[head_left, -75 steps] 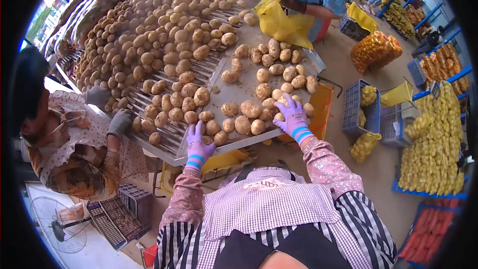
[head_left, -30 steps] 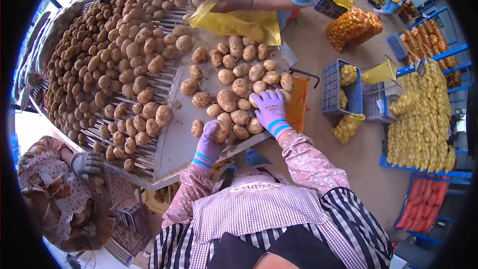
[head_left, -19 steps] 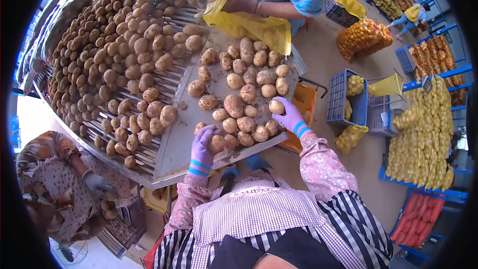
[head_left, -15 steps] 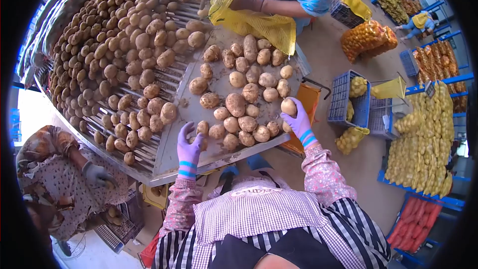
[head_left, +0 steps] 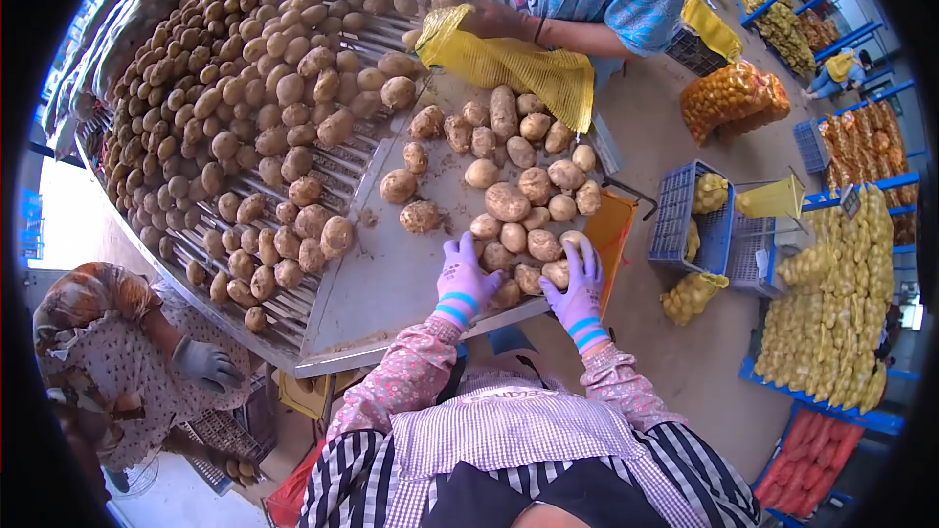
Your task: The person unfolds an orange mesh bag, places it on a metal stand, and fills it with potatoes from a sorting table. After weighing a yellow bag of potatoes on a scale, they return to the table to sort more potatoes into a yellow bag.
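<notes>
My left hand [head_left: 462, 279] in a purple glove lies with fingers spread on the potatoes [head_left: 509, 203] at the front edge of a flat metal sheet [head_left: 386, 279]. My right hand [head_left: 579, 286], gloved the same, rests flat over the potatoes at the sheet's front right corner, a hand's width from the left. Neither hand clearly grips a potato. The loose pile of potatoes reaches from my hands to the far end of the sheet.
A roller table [head_left: 245, 117] full of potatoes runs along the left. A person in blue holds a yellow mesh bag [head_left: 514, 64] at the far end. Another person's grey-gloved hand [head_left: 207, 364] is lower left. An orange crate [head_left: 611, 225], blue crates [head_left: 694, 215] and stacked bagged potatoes [head_left: 841, 303] stand right.
My right hand, which held one potato raised, has come down flat onto the pile. My left hand has slid right along the sheet's front edge, close to the right hand.
</notes>
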`<state>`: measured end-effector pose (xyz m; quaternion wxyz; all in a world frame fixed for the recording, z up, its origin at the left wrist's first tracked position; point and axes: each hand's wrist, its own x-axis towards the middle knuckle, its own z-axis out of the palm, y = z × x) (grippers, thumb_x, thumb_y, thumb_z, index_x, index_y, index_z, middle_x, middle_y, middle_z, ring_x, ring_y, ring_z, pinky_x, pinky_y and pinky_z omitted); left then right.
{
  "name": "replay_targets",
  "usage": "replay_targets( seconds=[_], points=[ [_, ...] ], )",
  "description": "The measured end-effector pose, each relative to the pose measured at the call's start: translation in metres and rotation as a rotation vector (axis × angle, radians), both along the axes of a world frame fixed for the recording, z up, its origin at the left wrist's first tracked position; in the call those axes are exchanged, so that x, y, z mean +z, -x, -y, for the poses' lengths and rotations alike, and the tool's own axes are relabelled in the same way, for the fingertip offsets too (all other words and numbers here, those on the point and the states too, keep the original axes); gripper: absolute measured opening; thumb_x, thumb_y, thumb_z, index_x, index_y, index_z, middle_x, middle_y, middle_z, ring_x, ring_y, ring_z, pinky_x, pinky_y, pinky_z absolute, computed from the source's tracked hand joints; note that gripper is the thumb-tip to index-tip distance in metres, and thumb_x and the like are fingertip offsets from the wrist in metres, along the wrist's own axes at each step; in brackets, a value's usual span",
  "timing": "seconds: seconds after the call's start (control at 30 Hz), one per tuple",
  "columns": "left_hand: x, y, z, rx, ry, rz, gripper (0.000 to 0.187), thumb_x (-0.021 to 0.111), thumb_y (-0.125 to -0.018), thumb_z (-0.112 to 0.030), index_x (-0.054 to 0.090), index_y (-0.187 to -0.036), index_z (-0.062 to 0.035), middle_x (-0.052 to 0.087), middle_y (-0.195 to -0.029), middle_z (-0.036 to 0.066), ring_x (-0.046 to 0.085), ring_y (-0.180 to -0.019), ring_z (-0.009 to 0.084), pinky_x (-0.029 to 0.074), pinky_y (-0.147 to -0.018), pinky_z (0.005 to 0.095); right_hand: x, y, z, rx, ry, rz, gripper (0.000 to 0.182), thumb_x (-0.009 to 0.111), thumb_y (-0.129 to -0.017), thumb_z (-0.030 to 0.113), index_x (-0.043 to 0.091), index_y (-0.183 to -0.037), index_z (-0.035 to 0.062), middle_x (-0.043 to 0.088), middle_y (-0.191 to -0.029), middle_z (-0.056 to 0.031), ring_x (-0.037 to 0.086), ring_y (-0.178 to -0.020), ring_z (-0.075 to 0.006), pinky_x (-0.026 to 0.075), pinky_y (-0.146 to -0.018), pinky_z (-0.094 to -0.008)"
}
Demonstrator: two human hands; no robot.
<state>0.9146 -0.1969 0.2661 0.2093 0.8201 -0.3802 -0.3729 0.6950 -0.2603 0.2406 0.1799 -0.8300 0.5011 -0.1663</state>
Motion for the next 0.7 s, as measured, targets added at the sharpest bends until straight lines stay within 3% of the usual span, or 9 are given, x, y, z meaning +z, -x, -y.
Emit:
replay_targets(
  seconds=[0.07,0.17,0.27,0.3,0.37,0.43,0.5,0.63,0.7],
  points=[
    [-0.01,0.011,0.01,-0.057,0.119,-0.016,0.088,0.083,-0.077,-0.031,0.035,-0.147,-0.0072,0.042,-0.142,0.021,0.057,-0.122,0.041,0.053,-0.098,0.0471,-0.002,0.003,0.004,-0.139,0.01,-0.002,0.077,0.08,-0.081,0.026,0.046,-0.148,0.0146,0.038,-0.155,-0.0177,0.037,-0.141,-0.0423,0.032,-0.117,-0.0524],
    [-0.022,0.019,0.025,-0.057,0.27,-0.084,0.086,0.081,-0.08,-0.033,0.036,-0.149,-0.0083,0.042,-0.145,0.023,0.056,-0.124,0.042,0.05,-0.102,0.0483,-0.003,0.011,0.014,-0.264,0.022,0.041,0.074,0.078,-0.082,0.022,0.045,-0.148,0.0119,0.04,-0.154,-0.0193,0.038,-0.141,-0.0423,0.033,-0.117,-0.052],
    [-0.009,-0.005,0.04,-0.194,0.435,-0.45,0.058,0.075,-0.089,-0.026,0.054,-0.14,-0.0082,0.057,-0.135,0.018,0.064,-0.114,0.0337,0.055,-0.094,0.0409,0.0,0.014,0.015,-0.228,0.068,0.057,0.071,0.076,-0.084,0.019,0.046,-0.147,0.0083,0.043,-0.152,-0.0204,0.041,-0.14,-0.0422,0.034,-0.117,-0.0507],
    [-0.013,-0.016,0.048,-0.188,0.528,-0.4,0.048,0.075,-0.09,-0.025,0.06,-0.133,-0.0075,0.062,-0.129,0.017,0.066,-0.108,0.029,0.057,-0.087,0.0366,0.001,0.014,0.016,-0.205,0.068,0.075,0.069,0.075,-0.085,0.018,0.046,-0.147,0.0073,0.044,-0.151,-0.0206,0.041,-0.14,-0.0419,0.033,-0.118,-0.0498],
    [-0.016,-0.043,0.077,-0.076,0.628,-0.239,0.046,0.076,-0.089,-0.026,0.063,-0.129,-0.0083,0.063,-0.126,0.016,0.064,-0.111,0.0309,0.055,-0.092,0.0401,0.002,0.012,0.018,-0.17,0.082,0.093,0.067,0.075,-0.085,0.016,0.047,-0.145,0.0072,0.046,-0.15,-0.02,0.043,-0.139,-0.0415,0.034,-0.117,-0.0499],
    [-0.011,-0.077,0.109,-0.032,0.759,0.46,0.045,0.077,-0.087,-0.028,0.064,-0.126,-0.0099,0.063,-0.126,0.015,0.059,-0.119,0.033,0.049,-0.101,0.0426,0.005,0.008,0.026,-0.1,0.124,0.101,0.066,0.076,-0.084,0.016,0.049,-0.144,0.0067,0.047,-0.149,-0.0195,0.044,-0.137,-0.041,0.034,-0.116,-0.0503],
    [-0.006,-0.104,0.144,0.037,0.615,0.618,0.049,0.075,-0.086,-0.038,0.064,-0.126,-0.012,0.063,-0.126,0.013,0.052,-0.127,0.0342,0.038,-0.111,0.0484,0.008,0.002,0.038,-0.094,0.161,0.106,0.065,0.076,-0.084,0.017,0.05,-0.142,0.0075,0.048,-0.147,-0.0183,0.045,-0.136,-0.0402,0.037,-0.115,-0.0497],
    [-0.001,-0.12,0.201,0.008,0.361,0.615,0.057,0.071,-0.087,-0.051,0.065,-0.128,-0.0127,0.061,-0.132,0.012,0.049,-0.132,0.0323,0.028,-0.116,0.0549,0.016,-0.01,0.073,-0.095,0.167,0.177,0.06,0.075,-0.085,0.017,0.052,-0.14,0.0062,0.051,-0.144,-0.018,0.047,-0.134,-0.0396,0.039,-0.114,-0.0489],
    [0.0,-0.114,0.226,-0.173,0.129,0.495,0.064,0.068,-0.085,-0.06,0.065,-0.13,-0.0134,0.059,-0.138,0.01,0.047,-0.135,0.0316,0.02,-0.118,0.0618,0.017,-0.016,0.096,-0.058,0.109,0.291,0.053,0.069,-0.09,0.015,0.053,-0.14,0.0031,0.053,-0.142,-0.0204,0.05,-0.133,-0.0386,0.038,-0.114,-0.0471]
  ],
)
